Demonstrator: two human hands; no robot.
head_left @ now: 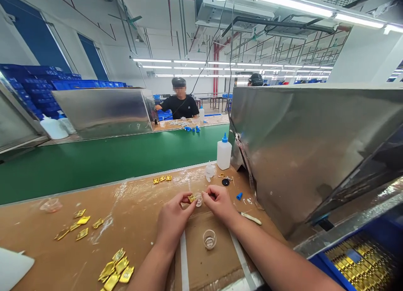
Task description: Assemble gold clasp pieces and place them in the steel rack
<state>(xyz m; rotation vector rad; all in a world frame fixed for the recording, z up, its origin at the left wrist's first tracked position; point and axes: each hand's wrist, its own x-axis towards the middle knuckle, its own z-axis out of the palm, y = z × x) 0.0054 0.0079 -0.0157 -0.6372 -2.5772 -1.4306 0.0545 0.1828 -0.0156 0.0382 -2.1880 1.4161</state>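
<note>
My left hand (171, 221) pinches a small shiny gold metal piece (192, 198) between thumb and fingertips. Close beside it, my right hand (222, 206) is closed, its fingertips around what looks like a thin pale stick pointing at the gold piece. The stick is too fine to make out fully. Just behind the fingertips stands a small clear plastic cup (198, 201). A second clear cup (209, 240) is on the cardboard between my forearms. Several more gold pieces (116, 269) form a pile left of my left forearm.
Further gold pieces lie at left (82, 220) and back (162, 179). A white bottle (224, 154) with a blue cap stands by the metal panel (302, 152). A blue bin (330, 269) of gold pieces is at lower right. Beyond the green belt (119, 156) sits a person (182, 104).
</note>
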